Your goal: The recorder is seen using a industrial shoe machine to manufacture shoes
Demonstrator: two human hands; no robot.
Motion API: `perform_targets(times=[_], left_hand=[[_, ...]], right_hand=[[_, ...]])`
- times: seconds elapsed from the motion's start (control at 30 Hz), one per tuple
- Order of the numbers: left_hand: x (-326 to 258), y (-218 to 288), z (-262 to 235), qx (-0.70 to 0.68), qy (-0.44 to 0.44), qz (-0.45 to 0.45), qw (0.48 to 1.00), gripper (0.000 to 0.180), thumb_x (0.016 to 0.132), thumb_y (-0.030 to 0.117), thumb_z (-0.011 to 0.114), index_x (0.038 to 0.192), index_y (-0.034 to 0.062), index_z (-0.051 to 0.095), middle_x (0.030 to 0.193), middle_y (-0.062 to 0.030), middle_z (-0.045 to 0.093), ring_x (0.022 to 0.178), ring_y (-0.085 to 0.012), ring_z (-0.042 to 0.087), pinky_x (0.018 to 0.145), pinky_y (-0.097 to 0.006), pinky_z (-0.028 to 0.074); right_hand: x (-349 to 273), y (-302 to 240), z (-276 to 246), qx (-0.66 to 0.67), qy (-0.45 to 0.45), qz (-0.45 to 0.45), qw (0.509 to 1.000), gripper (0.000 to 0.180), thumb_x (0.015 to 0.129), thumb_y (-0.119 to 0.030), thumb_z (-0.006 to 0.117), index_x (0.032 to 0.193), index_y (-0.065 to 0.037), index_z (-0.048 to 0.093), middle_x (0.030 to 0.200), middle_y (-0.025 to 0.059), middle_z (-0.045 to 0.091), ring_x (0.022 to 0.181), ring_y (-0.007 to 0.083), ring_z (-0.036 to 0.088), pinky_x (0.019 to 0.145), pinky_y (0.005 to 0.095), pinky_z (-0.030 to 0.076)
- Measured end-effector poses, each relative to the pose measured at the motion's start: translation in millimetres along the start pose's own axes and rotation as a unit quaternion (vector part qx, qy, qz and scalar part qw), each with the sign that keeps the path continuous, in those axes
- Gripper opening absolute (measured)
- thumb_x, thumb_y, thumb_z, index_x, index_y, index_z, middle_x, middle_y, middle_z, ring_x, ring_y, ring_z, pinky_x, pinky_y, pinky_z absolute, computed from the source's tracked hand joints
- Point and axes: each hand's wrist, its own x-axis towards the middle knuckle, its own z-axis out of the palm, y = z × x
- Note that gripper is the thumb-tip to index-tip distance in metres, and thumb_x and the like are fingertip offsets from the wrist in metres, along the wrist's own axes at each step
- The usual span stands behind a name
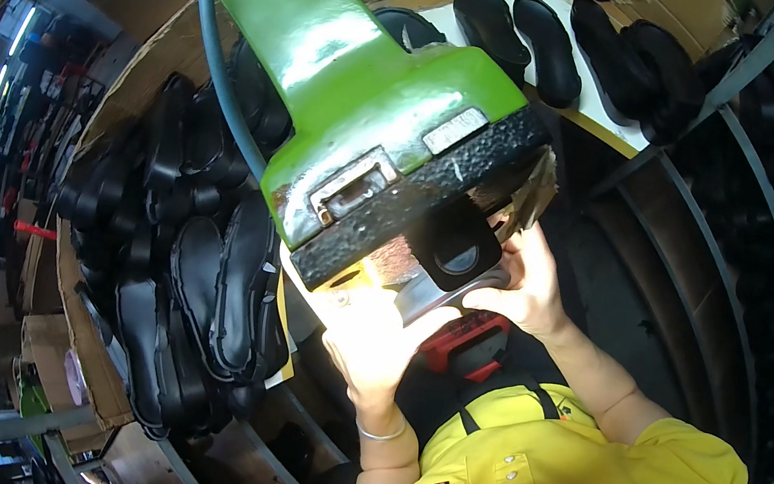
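Both my hands are under the front of a green machine head (pixel 351 84) with a rough black lower edge. My left hand (pixel 372 336) is washed out by bright light, its thumb reaching inward and its other fingers mostly hidden. Opposite it, my right hand (pixel 527 285) has its thumb pointing left and its fingers curled up beside the machine. Between the thumbs is a curved grey-edged piece (pixel 429 296), gripped from both sides; most of it is hidden, and its kind cannot be made out. Just above it sits a dark block (pixel 455 248) with a round shiny part.
Several black shoe soles (pixel 216 296) are heaped in a cardboard box on the left. More soles (pixel 549 50) lie on a white board at the far right. A blue-grey hose (pixel 218 63) runs down the machine's left side. Curved metal racks (pixel 719 254) stand on the right.
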Motion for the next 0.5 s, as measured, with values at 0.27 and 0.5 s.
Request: perform_targets(times=[0.27,0.5], left_hand=[[-27,17,12,-0.106,0.04,-0.23,0.967,0.035,0.06,0.019,0.091,0.076,0.0014,0.066,0.063,-0.0041,0.059,0.054,-0.0116,0.05,0.054,-0.026,0.043],[3,20,-6,-0.082,0.03,-0.139,0.986,0.044,0.055,0.023,0.093,0.08,-0.0001,0.065,0.068,-0.0057,0.062,0.056,-0.0173,0.055,0.056,-0.028,0.047]], right_hand=[[-1,5,-2,-0.071,-0.051,0.008,0.996,0.101,0.063,0.006,0.084,0.143,-0.005,0.024,0.113,0.0086,0.055,0.101,0.0159,0.059,0.084,0.03,0.051],[-5,6,0,-0.021,-0.005,-0.019,1.0,0.098,0.062,0.004,0.085,0.141,0.0,0.027,0.106,0.0088,0.057,0.097,0.015,0.057,0.083,0.028,0.048]])
